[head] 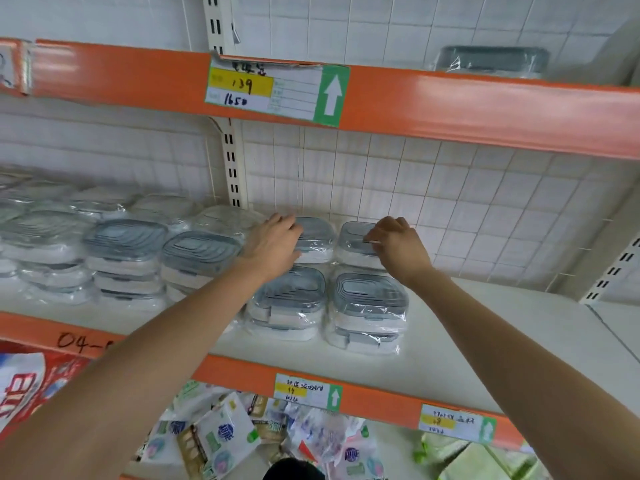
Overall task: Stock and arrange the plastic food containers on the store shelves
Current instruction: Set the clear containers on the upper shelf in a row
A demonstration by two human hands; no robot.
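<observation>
Both your forearms reach up over the orange shelf edge (363, 386) to the back row. Your left hand (277, 242) lies flat, fingers pretty much straight, on the wrapped back-left container (317, 237). Your right hand (398, 247) has its fingers curled, pinching the plastic wrap on the back-right container (353, 237). Two more grey-lidded stacks sit just in front on the white shelf (485, 334): front-left stack (287, 303) and front-right stack (369, 311). More wrapped stacks (128, 258) fill the left side.
</observation>
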